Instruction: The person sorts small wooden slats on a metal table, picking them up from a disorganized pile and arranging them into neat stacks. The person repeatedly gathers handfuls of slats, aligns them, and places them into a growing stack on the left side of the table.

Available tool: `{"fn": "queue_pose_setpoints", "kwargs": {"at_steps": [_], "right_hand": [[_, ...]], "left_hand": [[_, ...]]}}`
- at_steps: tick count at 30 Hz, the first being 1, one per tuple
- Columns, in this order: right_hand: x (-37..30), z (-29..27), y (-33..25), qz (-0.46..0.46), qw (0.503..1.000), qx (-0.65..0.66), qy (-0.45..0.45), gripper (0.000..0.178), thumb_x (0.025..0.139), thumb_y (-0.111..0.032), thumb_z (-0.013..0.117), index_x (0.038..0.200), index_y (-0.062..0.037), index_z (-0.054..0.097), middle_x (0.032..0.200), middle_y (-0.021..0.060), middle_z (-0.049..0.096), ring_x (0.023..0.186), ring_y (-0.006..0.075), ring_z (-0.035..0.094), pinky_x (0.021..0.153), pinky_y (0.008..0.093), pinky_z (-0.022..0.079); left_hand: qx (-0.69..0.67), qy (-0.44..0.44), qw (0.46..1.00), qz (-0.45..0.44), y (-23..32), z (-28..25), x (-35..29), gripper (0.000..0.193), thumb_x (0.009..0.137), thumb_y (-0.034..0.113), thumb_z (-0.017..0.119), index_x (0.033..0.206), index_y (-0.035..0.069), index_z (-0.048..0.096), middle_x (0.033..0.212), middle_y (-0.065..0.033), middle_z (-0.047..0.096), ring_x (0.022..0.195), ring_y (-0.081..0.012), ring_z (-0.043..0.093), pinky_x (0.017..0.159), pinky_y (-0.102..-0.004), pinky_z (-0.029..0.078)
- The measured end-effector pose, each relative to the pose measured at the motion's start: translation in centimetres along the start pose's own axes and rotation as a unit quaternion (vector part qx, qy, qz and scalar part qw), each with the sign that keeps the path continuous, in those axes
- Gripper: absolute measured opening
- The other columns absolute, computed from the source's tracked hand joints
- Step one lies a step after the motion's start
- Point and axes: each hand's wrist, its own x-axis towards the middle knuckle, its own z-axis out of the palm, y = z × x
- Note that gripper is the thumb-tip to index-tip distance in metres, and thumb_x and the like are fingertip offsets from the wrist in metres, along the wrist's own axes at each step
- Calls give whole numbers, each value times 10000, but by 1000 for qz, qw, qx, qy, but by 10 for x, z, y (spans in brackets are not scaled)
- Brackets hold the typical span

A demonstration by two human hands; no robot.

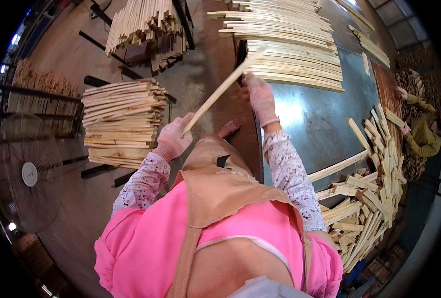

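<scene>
Your left hand (175,137) is closed round the near end of a wooden strip (220,92), slanted beside the left edge of the bench (319,129); blur hides whether your right hand (261,98) grips it. Hold firmly, far end clear of the laid row (300,62); a jumbled heap (386,169) crowds the bench's near right corner.

To your left you have a large fan (29,174), its round wire guard set around a pale hub. Beyond it, dark metal rails (36,93) run across a background wood stack (46,77), and a bright lamp (15,39) shows near the edge of your view. Brown floor (84,211) spreads beside you. Far to your right is a co-worker (426,131) in an olive long-sleeved top, with paned windows (401,19) farther ahead.
</scene>
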Motion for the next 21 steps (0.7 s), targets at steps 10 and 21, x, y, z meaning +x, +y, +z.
{"fn": "queue_pose_setpoints", "kwargs": {"at_steps": [10,21], "right_hand": [[-28,51,26,-44,997,33,-48,296,1012,-279,717,821,-52,703,697,14,642,559,121,589,524,272,457],[-84,12,125,4,937,-275,-215,637,1036,-335,698,1511,59,542,1465,229,657,1366,282,627,1132,352,479]], "left_hand": [[81,18,989,-118,-15,-7,-106,636,932,267,632,1552,183,518,1156,-185,675,1011,-411,689,893,-533,547],[-268,492,697,-447,-101,-2,-65,592,1032,283,537,1579,67,469,1094,-269,727,898,-377,716,789,-450,562]]}}
